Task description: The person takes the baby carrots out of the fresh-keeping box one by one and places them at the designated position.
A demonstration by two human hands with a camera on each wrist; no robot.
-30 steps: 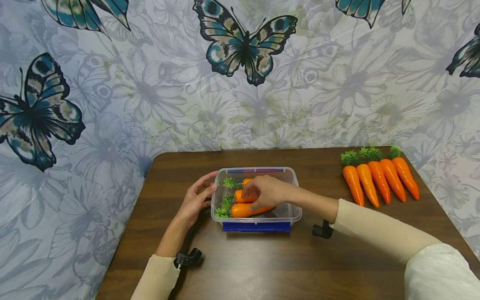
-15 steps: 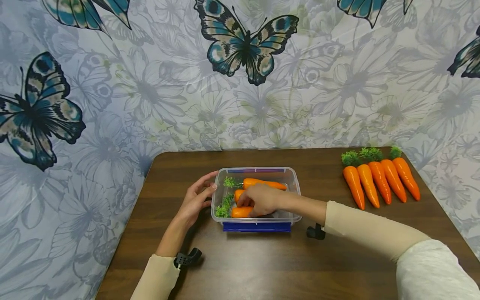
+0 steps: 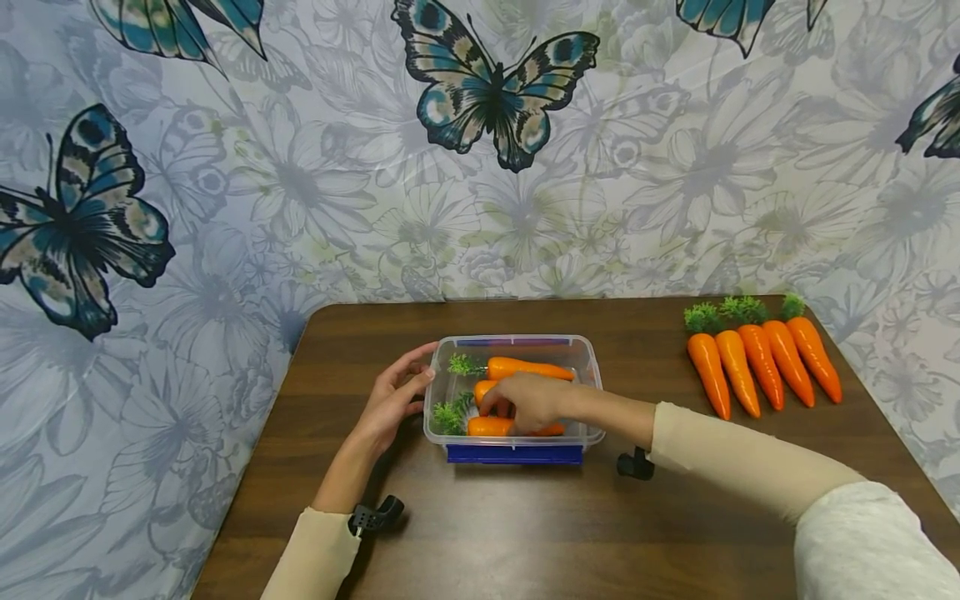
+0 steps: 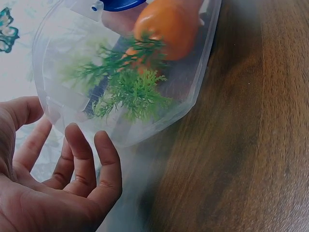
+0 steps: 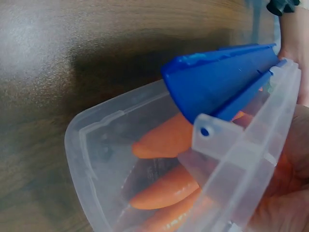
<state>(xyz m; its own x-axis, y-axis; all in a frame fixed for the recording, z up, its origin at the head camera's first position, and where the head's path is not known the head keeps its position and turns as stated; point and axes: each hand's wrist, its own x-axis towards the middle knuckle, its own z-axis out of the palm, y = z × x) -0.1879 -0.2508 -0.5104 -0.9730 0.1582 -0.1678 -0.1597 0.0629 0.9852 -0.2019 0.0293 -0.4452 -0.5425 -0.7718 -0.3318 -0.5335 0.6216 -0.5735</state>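
A clear plastic box (image 3: 525,441) with a blue front latch (image 3: 514,454) stands on the table, three orange carrots with leafy green tops visible inside. The back carrot (image 3: 528,368) lies lengthwise; the middle carrot (image 3: 483,390) is partly covered by my right hand (image 3: 534,402). That hand reaches down into the box and grips the front carrot (image 3: 491,427), its fingertips partly hidden. My left hand (image 3: 386,404) rests against the box's left end with fingers loosely bent. Green leaves (image 4: 133,94) show through the box wall in the left wrist view. Carrot tips (image 5: 166,188) appear through the plastic in the right wrist view.
Several more carrots (image 3: 761,367) lie in a slanted row at the table's back right, leaves toward the wall. The brown wooden table (image 3: 487,533) meets a butterfly-patterned wall covering (image 3: 525,225) behind.
My right hand has moved lower and slightly left in the box, uncovering the back carrot. The front carrot has shifted slightly right over the last half second. My left hand stays put.
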